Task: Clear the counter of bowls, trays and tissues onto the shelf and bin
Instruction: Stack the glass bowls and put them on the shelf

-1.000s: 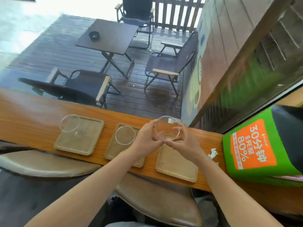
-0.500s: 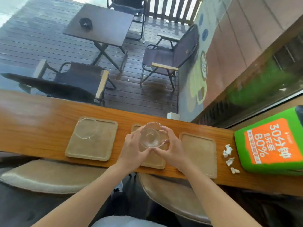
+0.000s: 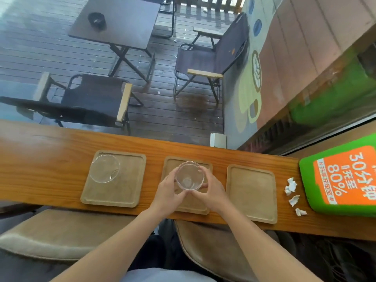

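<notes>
Three wooden trays lie in a row on the long wooden counter [image 3: 50, 159] in the head view: a left tray [image 3: 122, 192], a middle tray [image 3: 195, 204] and a right tray [image 3: 252, 194]. Both hands meet over the middle tray, cupped around a clear glass bowl [image 3: 189, 176]. The left hand [image 3: 167, 193] curls its fingers against the bowl's left side and the right hand [image 3: 211, 190] wraps the right side, thumbs nearly touching under the near rim, so each hand is partly closed on the glass. Whether the bowl rests on the tray, or on another bowl beneath it, or hangs just above cannot be told. A second clear bowl [image 3: 104, 168] sits in the far left corner of the left tray, untouched. The right tray carries nothing. Just beside its right edge, several crumpled white tissues [image 3: 291, 187] lie scattered on the counter, between the tray and a green box with an orange label [image 3: 343, 178] at the counter's right end. A small white block [image 3: 218, 140] stands at the counter's far edge. Padded stools [image 3: 61, 235] are tucked under the near side. Beyond the counter is a wet wooden deck with a dark folding table [image 3: 116, 21] and folding chairs [image 3: 211, 58].
</notes>
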The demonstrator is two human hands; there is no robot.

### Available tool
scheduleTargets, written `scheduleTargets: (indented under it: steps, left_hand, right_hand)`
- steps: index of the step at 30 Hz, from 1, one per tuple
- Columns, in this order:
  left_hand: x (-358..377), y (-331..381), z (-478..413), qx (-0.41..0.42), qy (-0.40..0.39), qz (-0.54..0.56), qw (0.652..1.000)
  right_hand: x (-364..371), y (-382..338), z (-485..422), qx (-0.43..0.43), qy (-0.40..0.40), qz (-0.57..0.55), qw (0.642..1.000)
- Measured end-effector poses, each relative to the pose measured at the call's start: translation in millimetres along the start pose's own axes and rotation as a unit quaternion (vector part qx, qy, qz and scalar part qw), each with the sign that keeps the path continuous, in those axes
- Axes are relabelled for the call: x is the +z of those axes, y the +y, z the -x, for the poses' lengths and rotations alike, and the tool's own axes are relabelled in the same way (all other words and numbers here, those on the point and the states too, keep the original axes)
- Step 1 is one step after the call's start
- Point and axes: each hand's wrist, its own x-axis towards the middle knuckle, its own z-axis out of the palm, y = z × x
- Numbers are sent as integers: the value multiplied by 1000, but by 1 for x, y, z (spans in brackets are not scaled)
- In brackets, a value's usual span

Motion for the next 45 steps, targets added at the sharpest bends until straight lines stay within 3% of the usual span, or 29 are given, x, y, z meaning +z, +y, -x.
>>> scheduleTargets:
  steps: [6, 12, 14, 15, 17, 18, 19, 21, 23, 26, 31, 38, 45]
  left_hand:
    - [-5, -9, -5, -60, -39, -2, 997]
    - [-27, -21, 6, -39, -47, -38, 997]
    - [-42, -28, 18, -17, -48, -69, 996]
    - [-52, -32, 26, -6, -55, -85, 995]
    - [-76, -42, 42, 8, -75, -124, 989]
    - [-89, -49, 50, 9, -81, -138, 987]
    - [-101, -56, 57, 4, -81, -150, 985]
    - [-128, -72, 68, -25, -70, -163, 984]
    - [-152, -88, 74, -73, -44, -156, 984]
    - [-184, -109, 71, -153, 11, -117, 981]
    - [-220, -127, 42, -198, 76, -40, 976]
    - [-233, -118, 8, -149, 4, 53, 987]
    - [-221, -80, -8, -75, -15, 45, 996]
  right_hand:
    - [2, 12, -5, 60, -61, 6, 996]
    - [-13, -6, 0, 102, -64, 99, 988]
    - [-21, -21, 3, 122, -8, 192, 974]
    - [-22, -30, 4, 109, 60, 233, 965]
    - [-16, -50, 7, 22, 210, 234, 949]
    - [-8, -63, 8, -28, 243, 206, 948]
    - [5, -76, 8, -63, 231, 177, 955]
    - [44, -97, 6, -89, 126, 125, 980]
    - [88, -108, 0, -71, 15, 101, 992]
    - [144, -112, -19, -5, -66, 88, 994]
    - [189, -118, -51, 57, -73, 58, 994]
    - [196, -133, -74, 78, -99, -19, 992]
    - [156, -136, -62, 42, -49, -28, 997]
